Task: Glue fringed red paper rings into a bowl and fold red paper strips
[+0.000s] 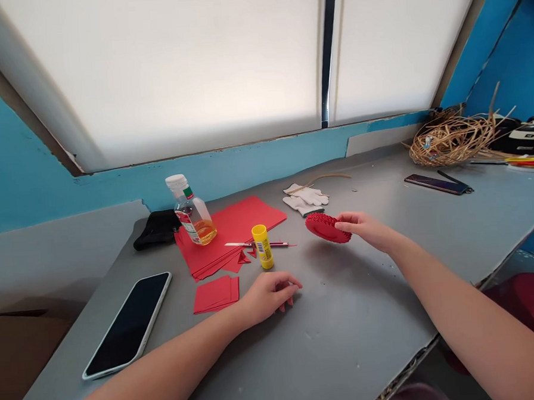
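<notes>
My right hand point(360, 228) pinches the near edge of a round red paper disc point(326, 228) with a scalloped, layered rim, holding it tilted above the grey table. My left hand point(274, 295) rests on the tabletop with loosely bent fingers and nothing in it. Just beyond it stands an upright yellow glue stick point(263, 248). A utility knife point(278, 244) lies behind the glue stick, its blade pointing left. Small red paper scraps point(238, 262) are beside it. To the left of that hand lies a small stack of red paper squares point(214, 294).
Large red sheets point(245, 216) lie under a bottle of amber liquid point(196, 218). A black pouch point(156, 229), white gloves point(307, 199), a phone point(130, 326) and another phone point(438, 184) are around. A bundle of dry strips point(454, 139) sits at far right, near the wall.
</notes>
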`<control>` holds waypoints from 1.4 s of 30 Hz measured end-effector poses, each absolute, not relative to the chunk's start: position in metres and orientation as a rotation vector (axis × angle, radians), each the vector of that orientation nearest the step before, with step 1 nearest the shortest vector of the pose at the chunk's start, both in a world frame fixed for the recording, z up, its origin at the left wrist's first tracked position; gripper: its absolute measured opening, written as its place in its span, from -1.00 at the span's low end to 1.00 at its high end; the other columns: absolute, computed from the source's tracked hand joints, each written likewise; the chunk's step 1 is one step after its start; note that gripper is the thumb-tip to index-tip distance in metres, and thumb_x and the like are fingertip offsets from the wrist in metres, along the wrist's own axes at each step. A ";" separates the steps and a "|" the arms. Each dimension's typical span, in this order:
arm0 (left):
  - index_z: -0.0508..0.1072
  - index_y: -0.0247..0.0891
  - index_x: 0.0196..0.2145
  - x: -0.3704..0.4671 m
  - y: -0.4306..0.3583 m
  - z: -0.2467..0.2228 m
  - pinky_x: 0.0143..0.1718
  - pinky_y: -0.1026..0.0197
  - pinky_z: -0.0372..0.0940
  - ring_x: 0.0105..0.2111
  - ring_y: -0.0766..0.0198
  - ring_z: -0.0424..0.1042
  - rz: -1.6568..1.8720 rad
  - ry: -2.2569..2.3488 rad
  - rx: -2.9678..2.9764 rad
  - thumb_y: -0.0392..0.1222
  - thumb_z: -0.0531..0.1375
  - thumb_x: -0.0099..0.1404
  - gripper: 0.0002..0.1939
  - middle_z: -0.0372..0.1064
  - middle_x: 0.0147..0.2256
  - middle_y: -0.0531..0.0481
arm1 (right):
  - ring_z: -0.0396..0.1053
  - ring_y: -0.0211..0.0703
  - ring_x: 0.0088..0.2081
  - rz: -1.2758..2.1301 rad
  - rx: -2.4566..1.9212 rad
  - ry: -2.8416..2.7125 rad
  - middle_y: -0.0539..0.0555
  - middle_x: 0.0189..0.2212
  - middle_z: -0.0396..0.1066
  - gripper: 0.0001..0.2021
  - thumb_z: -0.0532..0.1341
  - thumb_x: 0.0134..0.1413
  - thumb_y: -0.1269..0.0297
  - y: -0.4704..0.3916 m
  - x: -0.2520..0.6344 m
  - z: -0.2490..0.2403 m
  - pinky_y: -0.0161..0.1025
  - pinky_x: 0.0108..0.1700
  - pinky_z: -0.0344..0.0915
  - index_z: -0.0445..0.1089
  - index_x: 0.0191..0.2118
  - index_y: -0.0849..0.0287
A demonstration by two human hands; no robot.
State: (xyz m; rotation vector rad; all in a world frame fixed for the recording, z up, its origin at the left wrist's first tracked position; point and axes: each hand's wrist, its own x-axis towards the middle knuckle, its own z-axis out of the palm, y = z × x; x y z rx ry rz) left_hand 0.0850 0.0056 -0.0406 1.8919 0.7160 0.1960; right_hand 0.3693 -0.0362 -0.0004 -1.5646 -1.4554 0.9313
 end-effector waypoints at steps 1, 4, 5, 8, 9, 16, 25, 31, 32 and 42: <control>0.41 -0.28 -0.26 0.085 0.006 -0.041 -0.56 0.36 0.18 -0.60 0.41 0.24 0.190 0.719 1.895 -0.02 0.05 0.22 -0.70 0.26 -0.53 0.08 | 0.30 -0.13 -0.31 0.883 -1.605 -1.465 0.01 -0.34 0.41 -0.67 0.15 -0.07 -0.06 -0.035 0.368 -0.002 -0.18 -0.25 0.18 0.42 -0.30 0.06; 0.41 -0.28 -0.26 0.086 0.006 -0.041 -0.55 0.36 0.18 -0.60 0.42 0.23 0.183 0.723 1.904 -0.04 0.05 0.22 -0.71 0.26 -0.54 0.09 | 0.26 -0.01 -0.13 0.596 -1.787 -1.592 0.03 -0.22 0.39 -0.64 0.19 -0.16 -0.10 -0.029 0.362 -0.008 -0.09 -0.11 0.14 0.44 -0.30 0.02; 0.42 -0.28 -0.26 0.086 0.006 -0.041 -0.55 0.37 0.18 -0.60 0.42 0.23 0.188 0.724 1.908 -0.05 0.05 0.22 -0.72 0.26 -0.54 0.09 | 0.22 0.03 -0.06 0.496 -1.825 -1.648 0.04 -0.18 0.37 -0.64 0.20 -0.17 -0.11 -0.027 0.360 -0.010 -0.06 -0.04 0.10 0.45 -0.31 0.02; 0.42 -0.26 -0.27 0.086 0.006 -0.041 -0.56 0.38 0.16 -0.60 0.43 0.23 0.202 0.736 1.912 -0.06 0.05 0.22 -0.74 0.27 -0.54 0.10 | 0.15 0.05 0.04 0.387 -1.848 -1.687 0.06 -0.06 0.32 -0.60 0.09 -0.05 -0.13 -0.024 0.359 -0.012 -0.03 0.05 0.04 0.46 -0.25 0.02; 0.42 -0.26 -0.27 0.087 0.006 -0.041 -0.57 0.38 0.16 -0.61 0.43 0.23 0.201 0.741 1.910 -0.07 0.05 0.22 -0.74 0.27 -0.54 0.10 | 0.16 0.03 0.04 0.393 -1.851 -1.656 0.06 -0.04 0.30 -0.59 0.04 0.00 -0.12 -0.025 0.361 -0.012 -0.05 0.04 0.06 0.44 -0.20 0.01; 0.42 -0.25 -0.26 0.087 0.006 -0.042 -0.58 0.39 0.15 -0.62 0.44 0.23 0.197 0.746 1.897 -0.09 0.05 0.22 -0.75 0.28 -0.54 0.11 | -0.24 0.24 0.25 0.730 -1.900 -1.953 0.06 0.20 0.07 -0.45 0.27 -0.22 -0.01 -0.036 0.386 -0.010 0.10 0.14 -0.02 0.37 -0.01 -0.04; 0.41 -0.25 -0.26 0.088 0.005 -0.039 -0.54 0.36 0.18 -0.60 0.41 0.25 0.207 0.750 1.914 -0.06 0.05 0.21 -0.74 0.28 -0.53 0.10 | -0.34 0.25 0.27 0.318 -1.938 -2.201 -0.04 0.17 0.12 -0.86 0.24 -0.15 0.18 -0.031 0.379 -0.019 0.31 0.16 -0.27 0.48 -0.38 0.00; 0.41 -0.25 -0.26 0.087 0.004 -0.041 -0.55 0.37 0.18 -0.61 0.42 0.24 0.222 0.748 1.925 -0.08 0.05 0.22 -0.75 0.27 -0.54 0.10 | -0.02 0.09 0.20 -0.061 -1.811 -1.885 0.09 0.04 0.29 -0.60 0.15 -0.06 -0.07 -0.026 0.362 -0.017 0.13 0.17 -0.07 0.43 -0.14 0.03; 0.41 -0.25 -0.26 0.086 0.004 -0.042 -0.55 0.37 0.18 -0.61 0.43 0.24 0.223 0.747 1.929 -0.08 0.05 0.22 -0.76 0.28 -0.54 0.10 | 0.03 0.06 0.18 -0.047 -1.804 -1.808 0.10 0.01 0.31 -0.59 0.12 -0.02 -0.06 -0.026 0.363 -0.015 0.07 0.14 0.02 0.41 -0.11 0.04; 0.46 -0.28 -0.41 0.086 -0.006 -0.041 -0.55 0.39 0.15 -0.63 0.42 0.22 0.297 0.662 2.134 -0.07 0.16 0.19 -0.78 0.27 -0.63 0.10 | 0.08 0.19 0.13 0.347 -1.907 -2.087 0.07 0.02 0.31 -0.63 0.23 -0.20 -0.06 -0.023 0.393 -0.031 0.05 0.04 0.12 0.47 -0.25 0.00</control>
